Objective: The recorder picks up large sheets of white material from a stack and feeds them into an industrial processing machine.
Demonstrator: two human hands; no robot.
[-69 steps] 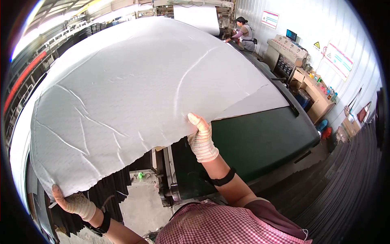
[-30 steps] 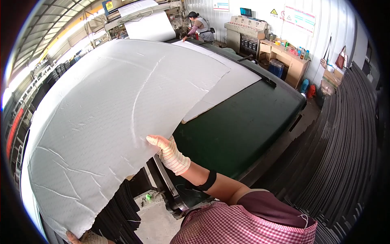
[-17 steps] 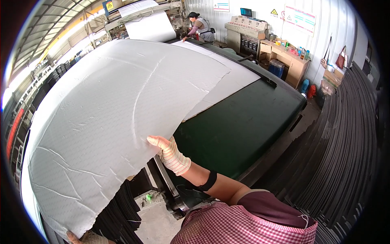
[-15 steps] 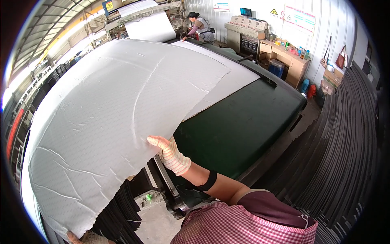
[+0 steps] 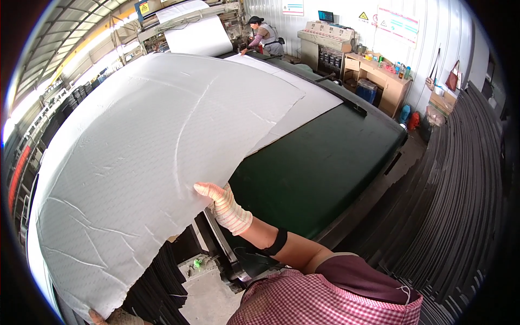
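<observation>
Both my gloved right hand [image 5: 225, 205] and left hand [image 5: 108, 317] grip the large crinkled white sheet [image 5: 157, 157]'s ragged near edge, which I judge could tear further if tugged unevenly over the dark green conveyor belt [image 5: 319, 168].

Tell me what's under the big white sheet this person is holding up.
Under the white sheet lies a dark green conveyor belt, with a second white sheet on it. The right hand grips its edge, the left hand its corner. Whatever lies beneath its middle is covered.
</observation>
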